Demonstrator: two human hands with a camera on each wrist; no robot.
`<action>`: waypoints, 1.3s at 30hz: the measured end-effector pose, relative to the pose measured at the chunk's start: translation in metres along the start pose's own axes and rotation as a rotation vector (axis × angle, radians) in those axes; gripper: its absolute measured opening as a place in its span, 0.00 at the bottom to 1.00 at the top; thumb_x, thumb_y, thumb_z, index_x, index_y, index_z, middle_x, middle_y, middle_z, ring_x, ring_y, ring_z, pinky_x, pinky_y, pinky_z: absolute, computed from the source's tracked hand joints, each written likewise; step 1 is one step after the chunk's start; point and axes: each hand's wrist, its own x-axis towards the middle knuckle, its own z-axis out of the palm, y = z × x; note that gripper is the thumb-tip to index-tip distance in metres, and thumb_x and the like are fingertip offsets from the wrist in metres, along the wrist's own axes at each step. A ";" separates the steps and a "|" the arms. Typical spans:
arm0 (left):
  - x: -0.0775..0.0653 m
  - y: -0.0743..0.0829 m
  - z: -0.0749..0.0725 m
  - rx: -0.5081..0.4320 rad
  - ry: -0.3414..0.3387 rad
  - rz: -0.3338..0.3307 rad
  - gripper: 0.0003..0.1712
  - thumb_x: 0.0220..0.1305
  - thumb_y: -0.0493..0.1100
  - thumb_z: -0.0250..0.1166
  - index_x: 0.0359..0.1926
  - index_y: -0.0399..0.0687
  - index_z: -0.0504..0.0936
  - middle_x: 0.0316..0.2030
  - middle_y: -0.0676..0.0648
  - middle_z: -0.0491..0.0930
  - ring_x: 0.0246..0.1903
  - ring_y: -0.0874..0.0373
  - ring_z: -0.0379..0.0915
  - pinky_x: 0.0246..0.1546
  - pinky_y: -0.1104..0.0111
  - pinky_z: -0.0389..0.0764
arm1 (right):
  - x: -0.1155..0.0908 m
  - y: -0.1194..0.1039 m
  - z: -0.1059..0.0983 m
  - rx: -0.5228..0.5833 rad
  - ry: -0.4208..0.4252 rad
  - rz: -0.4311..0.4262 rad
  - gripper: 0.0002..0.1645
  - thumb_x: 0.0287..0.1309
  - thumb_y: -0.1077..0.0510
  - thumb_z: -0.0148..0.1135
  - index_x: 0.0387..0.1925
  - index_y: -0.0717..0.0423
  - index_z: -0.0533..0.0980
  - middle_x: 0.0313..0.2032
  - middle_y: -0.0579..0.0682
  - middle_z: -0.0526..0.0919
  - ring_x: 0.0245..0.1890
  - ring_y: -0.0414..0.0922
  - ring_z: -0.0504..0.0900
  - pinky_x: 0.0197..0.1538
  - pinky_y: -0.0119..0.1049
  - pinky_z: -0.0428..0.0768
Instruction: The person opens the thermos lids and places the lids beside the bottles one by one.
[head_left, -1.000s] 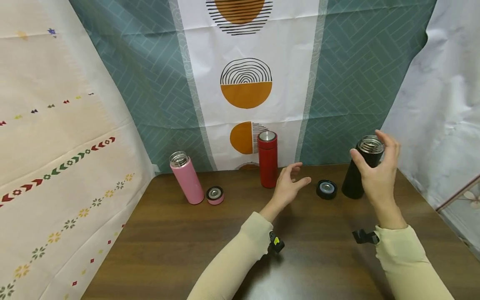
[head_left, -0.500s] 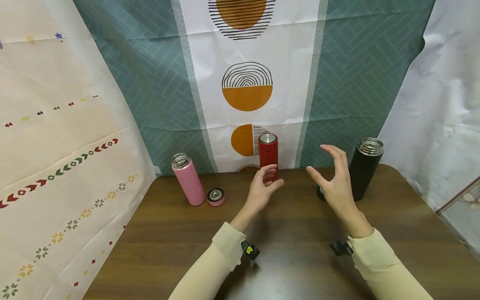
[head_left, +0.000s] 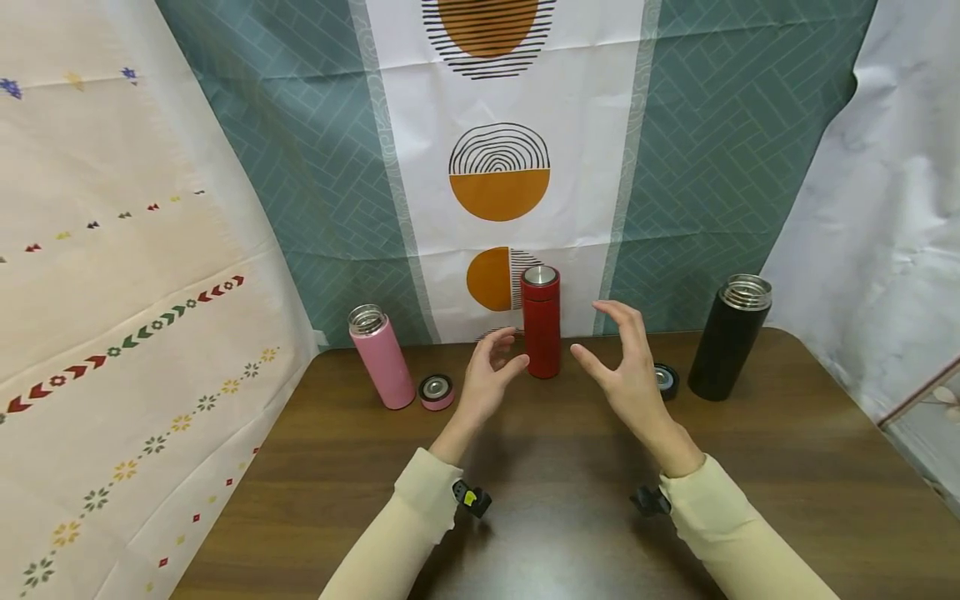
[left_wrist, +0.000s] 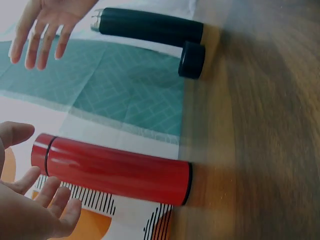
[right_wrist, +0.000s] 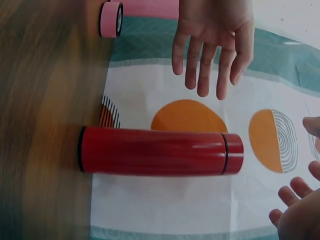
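Observation:
A red thermos flask [head_left: 542,329] with its lid on stands upright near the back edge of the table. On its left side is my left hand [head_left: 486,379], fingers relaxed and apart from it. My right hand [head_left: 626,367] hovers to its right, thumb and fingers spread with nothing between them. The right wrist view shows the red flask [right_wrist: 155,151] whole, and neither hand touches it. Behind my right hand lies a black lid [head_left: 665,381], partly hidden, next to an uncapped black flask [head_left: 727,342].
An uncapped pink flask [head_left: 382,358] stands at the left, with its pink lid [head_left: 436,391] beside it on the wooden table [head_left: 555,517]. A patterned cloth [head_left: 675,192] hangs behind the table's back edge.
Both hands have moved left. My right hand has left the black flask, and my left hand has passed in front of the red flask to its left side.

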 end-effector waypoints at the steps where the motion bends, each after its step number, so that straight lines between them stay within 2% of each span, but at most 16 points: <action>1: 0.000 0.000 -0.001 0.004 0.005 -0.006 0.29 0.70 0.40 0.70 0.69 0.42 0.74 0.63 0.38 0.73 0.66 0.40 0.67 0.70 0.45 0.67 | 0.000 0.000 0.002 0.005 -0.004 0.000 0.39 0.60 0.65 0.73 0.71 0.56 0.69 0.70 0.58 0.66 0.73 0.53 0.62 0.73 0.63 0.59; 9: 0.006 -0.006 -0.009 -0.074 0.002 -0.089 0.30 0.71 0.42 0.67 0.71 0.45 0.72 0.65 0.41 0.73 0.67 0.44 0.67 0.69 0.48 0.69 | -0.001 -0.002 0.012 0.073 -0.042 0.083 0.39 0.61 0.64 0.73 0.71 0.57 0.68 0.71 0.59 0.65 0.73 0.55 0.62 0.75 0.66 0.55; 14: 0.013 -0.008 -0.010 -0.077 0.004 -0.110 0.31 0.72 0.45 0.67 0.72 0.47 0.71 0.66 0.41 0.72 0.68 0.44 0.66 0.70 0.46 0.68 | 0.001 -0.004 0.016 0.083 -0.043 0.087 0.39 0.59 0.64 0.74 0.70 0.58 0.69 0.70 0.59 0.66 0.72 0.56 0.63 0.74 0.67 0.54; 22: 0.026 -0.018 -0.005 -0.094 -0.001 -0.156 0.39 0.69 0.46 0.70 0.76 0.47 0.65 0.72 0.42 0.67 0.71 0.45 0.61 0.72 0.46 0.64 | 0.007 -0.002 0.024 0.022 -0.049 0.008 0.36 0.63 0.61 0.72 0.70 0.61 0.69 0.68 0.58 0.67 0.72 0.55 0.64 0.74 0.64 0.59; 28: 0.038 -0.023 0.003 -0.094 -0.045 -0.182 0.46 0.67 0.49 0.71 0.80 0.51 0.59 0.77 0.41 0.59 0.75 0.42 0.54 0.74 0.45 0.61 | 0.014 0.003 0.026 -0.031 -0.042 -0.055 0.33 0.66 0.62 0.70 0.69 0.62 0.69 0.68 0.60 0.66 0.71 0.56 0.64 0.73 0.63 0.61; 31: 0.045 -0.026 0.007 -0.102 -0.054 -0.182 0.47 0.67 0.51 0.71 0.80 0.55 0.59 0.77 0.44 0.59 0.76 0.43 0.53 0.74 0.45 0.60 | 0.020 0.005 0.028 -0.052 -0.051 -0.064 0.33 0.67 0.61 0.69 0.70 0.63 0.69 0.69 0.60 0.65 0.71 0.56 0.63 0.73 0.63 0.61; 39: 0.057 -0.033 0.015 -0.116 -0.065 -0.168 0.49 0.66 0.51 0.72 0.81 0.54 0.58 0.77 0.44 0.58 0.76 0.42 0.51 0.74 0.43 0.60 | 0.030 0.012 0.041 -0.103 -0.080 -0.120 0.34 0.68 0.61 0.68 0.72 0.61 0.68 0.73 0.60 0.62 0.73 0.59 0.62 0.73 0.63 0.63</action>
